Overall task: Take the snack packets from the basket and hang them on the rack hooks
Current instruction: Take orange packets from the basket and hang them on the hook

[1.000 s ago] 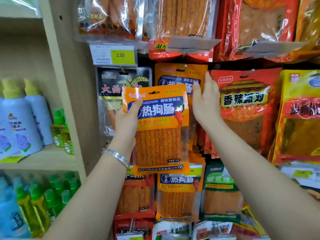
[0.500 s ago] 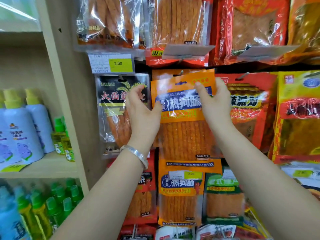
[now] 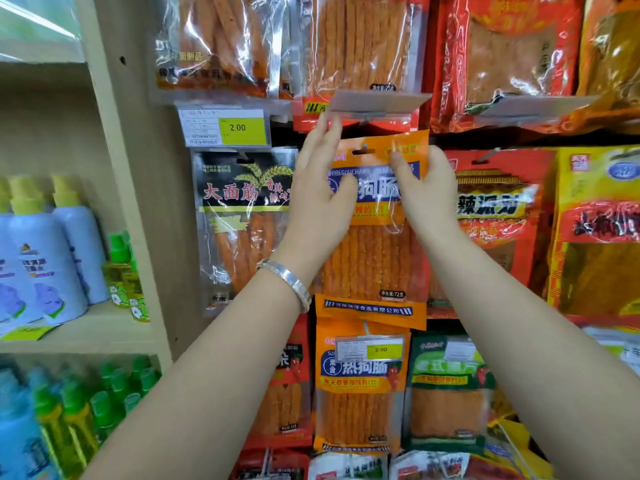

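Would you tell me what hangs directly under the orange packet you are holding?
Under the orange packet hangs a matching packet with a price tag; its top edge is covered.

Both forearms raised, reaching forward and up, converging toward centre. Left hand [image 3: 320, 199] has fingers extended upward, thumb pressed inward, silver bracelet [image 3: 289, 280] on the wrist. Right hand [image 3: 427, 192] is level with it and close beside, fingers curled in a pinch, wrist bare

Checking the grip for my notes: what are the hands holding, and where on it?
Both the left hand and right hand hold the orange snack packet by its upper printed part, one at each side.
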Motion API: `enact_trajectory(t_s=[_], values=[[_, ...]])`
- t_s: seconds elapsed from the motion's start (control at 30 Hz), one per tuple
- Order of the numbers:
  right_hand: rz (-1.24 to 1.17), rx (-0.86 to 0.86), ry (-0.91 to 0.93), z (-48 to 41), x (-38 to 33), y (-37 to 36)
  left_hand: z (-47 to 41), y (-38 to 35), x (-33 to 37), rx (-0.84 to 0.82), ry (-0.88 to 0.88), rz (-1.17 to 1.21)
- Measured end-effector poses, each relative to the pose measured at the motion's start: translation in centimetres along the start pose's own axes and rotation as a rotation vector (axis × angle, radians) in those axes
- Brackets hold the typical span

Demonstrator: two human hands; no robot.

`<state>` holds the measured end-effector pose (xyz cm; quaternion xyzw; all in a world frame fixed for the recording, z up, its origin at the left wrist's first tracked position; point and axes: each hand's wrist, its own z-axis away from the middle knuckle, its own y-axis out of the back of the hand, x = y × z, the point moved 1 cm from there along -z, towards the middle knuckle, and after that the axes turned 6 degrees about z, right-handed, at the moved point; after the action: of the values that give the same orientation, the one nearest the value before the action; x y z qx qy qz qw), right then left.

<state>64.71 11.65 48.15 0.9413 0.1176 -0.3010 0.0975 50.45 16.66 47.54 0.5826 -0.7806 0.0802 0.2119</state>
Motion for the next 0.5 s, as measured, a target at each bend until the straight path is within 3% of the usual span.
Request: enact_trajectory(t_s=[0.1,0.23,0.37,0.5], values=[[0.048,0.028,-0.005,0.6,0.4,-0.2,0.8,0.0,-1.6,-0.036,0.051,-0.021],[0.289,0.077,0.201,2.8,2.2,0.0,5.1,-1.0,-5.3,-0.154,0.296,-0.102],[0.661,-0.067,0.382,5.7,4.6,-0.5,9.6,-2.2,-7.9,-0.295,0.366,-0.184],[0.91,-0.232,0.42,6.6,6.4,-1.2,10.9,-3.8,-8.9,-0.391,0.407,-0.191]])
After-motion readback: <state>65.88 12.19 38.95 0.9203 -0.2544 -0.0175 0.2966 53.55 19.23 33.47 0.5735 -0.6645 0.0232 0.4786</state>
